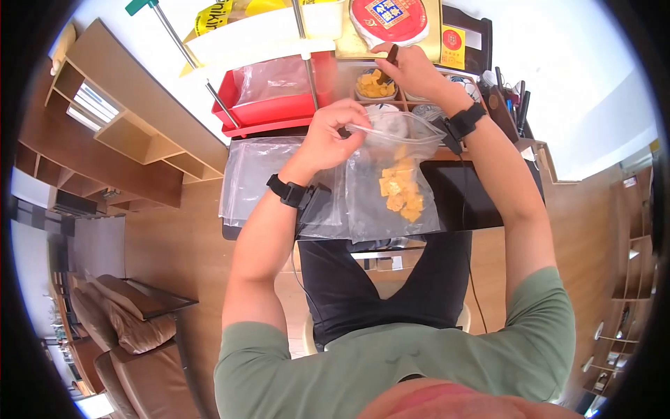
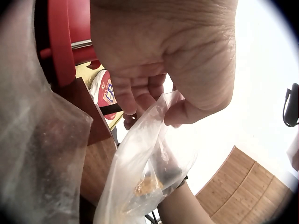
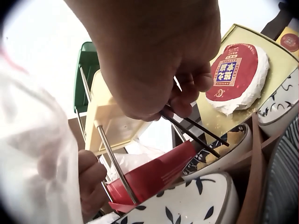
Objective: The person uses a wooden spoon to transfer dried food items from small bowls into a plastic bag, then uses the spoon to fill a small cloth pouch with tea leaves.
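My left hand (image 1: 335,136) pinches the top edge of a clear zip bag (image 1: 359,202) between thumb and fingers. The bag's mouth gapes, and flat yellow pieces (image 1: 399,187) lie inside it. Further forward, my right hand (image 1: 419,73) holds a pair of dark chopsticks (image 3: 198,139), which point down into a patterned bowl (image 3: 245,148). More yellow pieces (image 1: 373,85) fill that bowl, and the stick tips reach right to them. In the left wrist view, the bag's raised plastic covers part of the right forearm.
Flat clear bags (image 1: 279,185) lie on the dark table at left. Behind them stands a red bin (image 1: 279,112) under a rack with metal posts (image 1: 307,73). Other patterned bowls (image 3: 187,200) sit in a wooden divided box. A round red-labelled package (image 1: 391,21) lies at the back.
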